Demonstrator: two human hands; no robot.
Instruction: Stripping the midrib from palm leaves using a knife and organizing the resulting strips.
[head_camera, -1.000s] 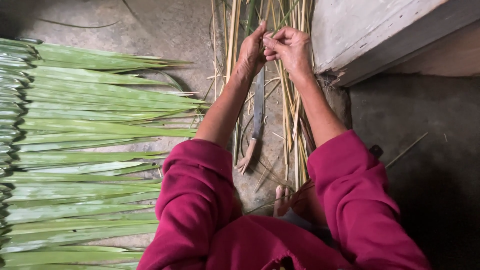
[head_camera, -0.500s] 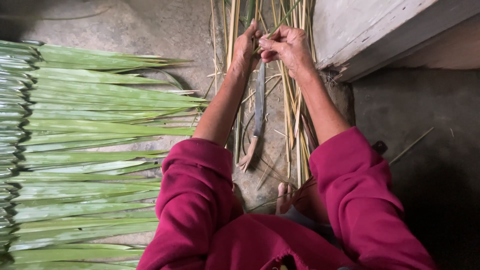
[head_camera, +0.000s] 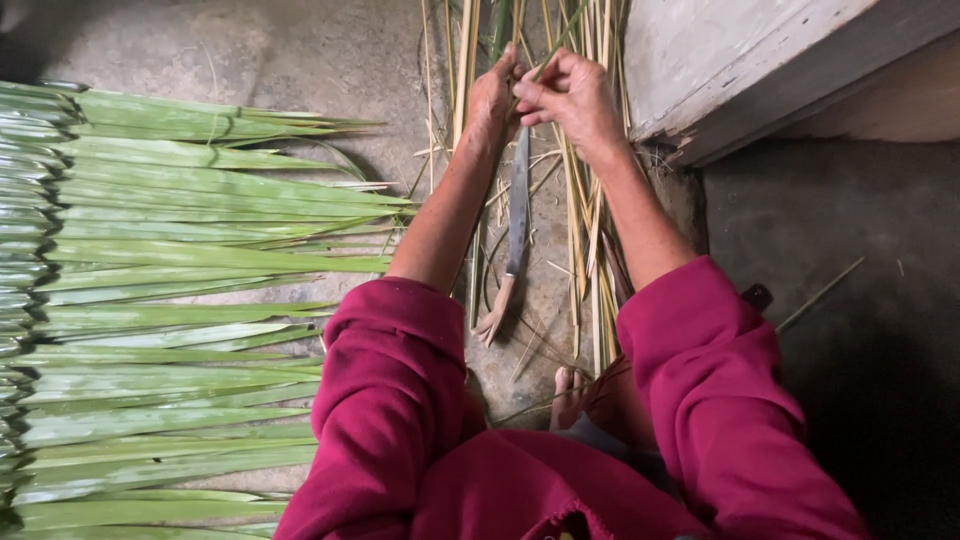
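My left hand (head_camera: 490, 95) and my right hand (head_camera: 570, 92) meet at the top middle, fingers pinched together on a thin green leaf strip (head_camera: 560, 45) that runs up and to the right. They hover over a bundle of pale straw-coloured strips (head_camera: 585, 215) lying lengthwise on the ground. A long knife (head_camera: 516, 215) with a pale wooden handle lies flat below my hands, blade pointing away from me. Both arms wear dark pink sleeves.
A wide row of long green palm leaves (head_camera: 180, 290) lies spread across the concrete floor on the left. A grey concrete step (head_camera: 740, 70) rises at the upper right. My bare toes (head_camera: 565, 385) show near the bundle's near end. Dark floor fills the right side.
My two hands have shifted slightly up and left while staying pinched on the green strip. The knife and the leaves have not moved.
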